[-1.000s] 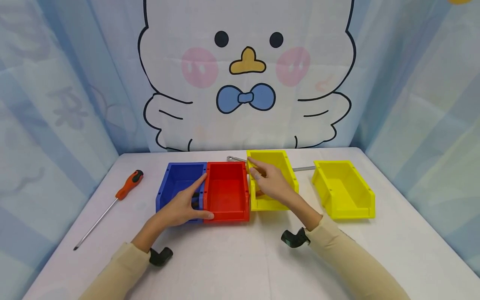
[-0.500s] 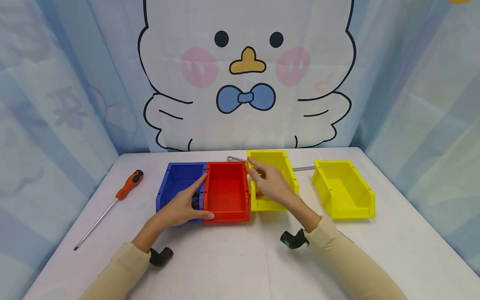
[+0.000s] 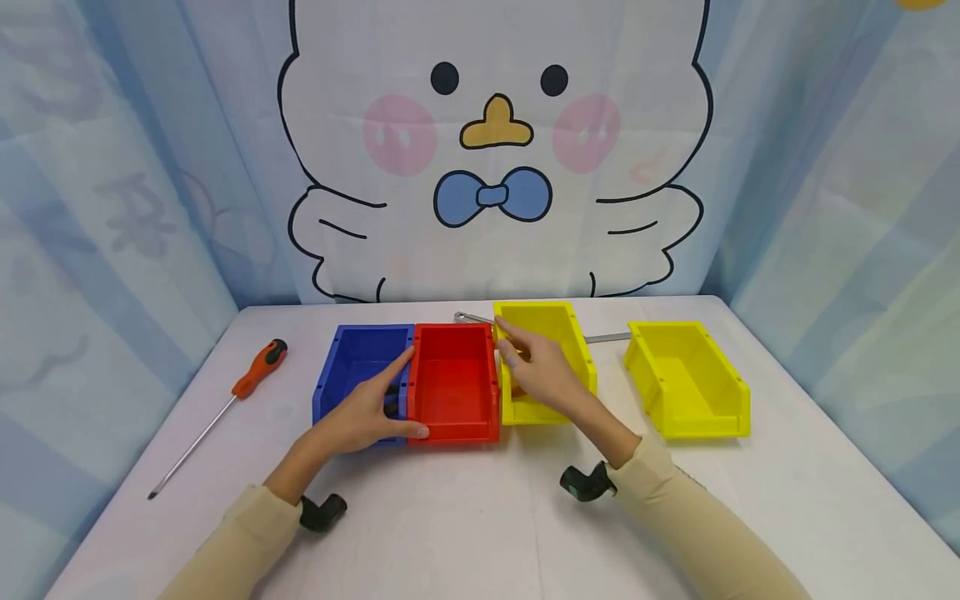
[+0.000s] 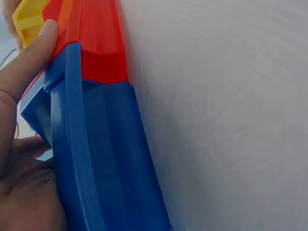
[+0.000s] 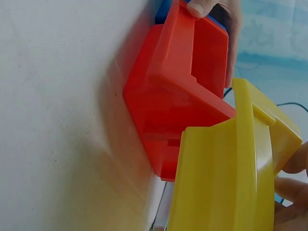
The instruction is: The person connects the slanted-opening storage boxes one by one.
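A blue bin and a red bin stand side by side, walls touching. My left hand holds them where they meet, its thumb over the red bin's front rim and the index finger along the shared wall. Its other fingers reach into the blue bin, partly hidden. My right hand grips the left wall of a yellow bin, index finger along the rim. In the right wrist view, this yellow bin hangs tilted above the table, close against the red bin's right side.
A second yellow bin stands apart at the right. Behind the bins lies a long metal tool, its middle hidden by the held yellow bin. A screwdriver with an orange handle lies at the left. Patterned curtains surround the table.
The held yellow bin has come down and toward me very slightly, with my right hand and forearm shifting a little. My left hand and the other bins have not moved.
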Motion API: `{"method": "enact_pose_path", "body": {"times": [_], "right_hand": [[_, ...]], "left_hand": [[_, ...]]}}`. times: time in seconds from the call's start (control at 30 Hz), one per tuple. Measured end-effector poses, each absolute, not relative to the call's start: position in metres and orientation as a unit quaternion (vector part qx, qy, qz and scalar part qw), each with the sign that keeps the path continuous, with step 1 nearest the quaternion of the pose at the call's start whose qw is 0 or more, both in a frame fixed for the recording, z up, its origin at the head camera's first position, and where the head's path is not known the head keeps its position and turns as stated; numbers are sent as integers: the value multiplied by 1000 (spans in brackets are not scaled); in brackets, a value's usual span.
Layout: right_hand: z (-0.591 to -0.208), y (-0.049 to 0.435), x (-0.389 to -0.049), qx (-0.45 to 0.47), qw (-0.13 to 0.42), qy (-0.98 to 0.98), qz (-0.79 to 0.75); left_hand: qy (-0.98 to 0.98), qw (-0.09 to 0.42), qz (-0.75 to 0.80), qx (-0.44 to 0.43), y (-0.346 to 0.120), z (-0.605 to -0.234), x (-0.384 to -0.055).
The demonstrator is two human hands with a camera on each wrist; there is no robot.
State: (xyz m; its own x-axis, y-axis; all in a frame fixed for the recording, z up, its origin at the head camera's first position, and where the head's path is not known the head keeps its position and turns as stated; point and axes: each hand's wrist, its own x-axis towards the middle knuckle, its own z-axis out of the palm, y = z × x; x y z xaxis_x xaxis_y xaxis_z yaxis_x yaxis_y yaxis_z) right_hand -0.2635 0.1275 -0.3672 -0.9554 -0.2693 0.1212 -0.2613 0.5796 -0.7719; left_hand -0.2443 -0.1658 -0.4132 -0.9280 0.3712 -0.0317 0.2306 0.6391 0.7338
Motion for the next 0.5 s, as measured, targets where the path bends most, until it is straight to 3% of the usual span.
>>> {"method": "enact_pose_path", "body": {"times": [0.5], "right_hand": [[-372, 128, -263, -155, -4, 886, -437]], "left_hand": [[901, 90, 391, 168, -166, -412, -242]]}}
